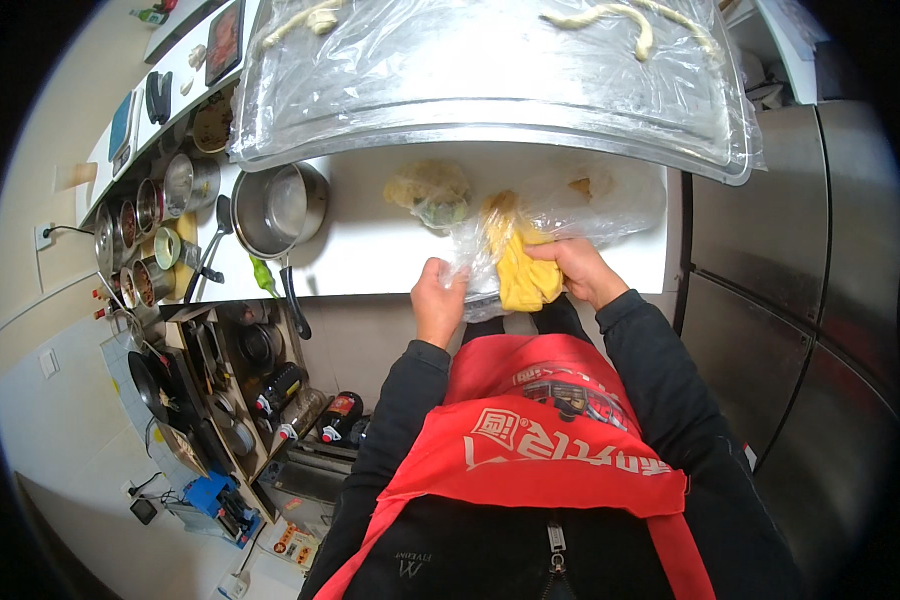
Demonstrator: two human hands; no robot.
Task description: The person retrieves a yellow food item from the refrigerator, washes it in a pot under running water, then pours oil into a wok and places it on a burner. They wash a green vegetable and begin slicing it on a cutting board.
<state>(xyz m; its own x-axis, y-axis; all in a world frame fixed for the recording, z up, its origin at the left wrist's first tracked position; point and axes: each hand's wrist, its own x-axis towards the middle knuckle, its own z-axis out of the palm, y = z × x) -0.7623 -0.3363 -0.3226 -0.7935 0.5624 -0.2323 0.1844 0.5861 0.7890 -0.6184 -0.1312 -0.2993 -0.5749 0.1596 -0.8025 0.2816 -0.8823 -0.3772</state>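
My left hand [438, 302] pinches the edge of a clear plastic bag [478, 268] at the near edge of the white counter. With its fingers closed, my right hand [582, 270] holds a crumpled yellow cloth [526, 268], which lies against the bag. Whether the cloth is inside the bag or beside it, I cannot tell. Beyond my hands sits a knotted clear bag [432, 190] with something pale and greenish in it. More clear plastic sheet [615, 200] spreads to the right, with a small brown piece under or on it.
A large metal tray [470, 85] wrapped in plastic, bearing pale dough strips [610, 18], covers the far side. To the left stand a saucepan [278, 212], a green pepper [263, 277], a black ladle [213, 240] and several metal pots. A steel fridge [760, 220] is at the right.
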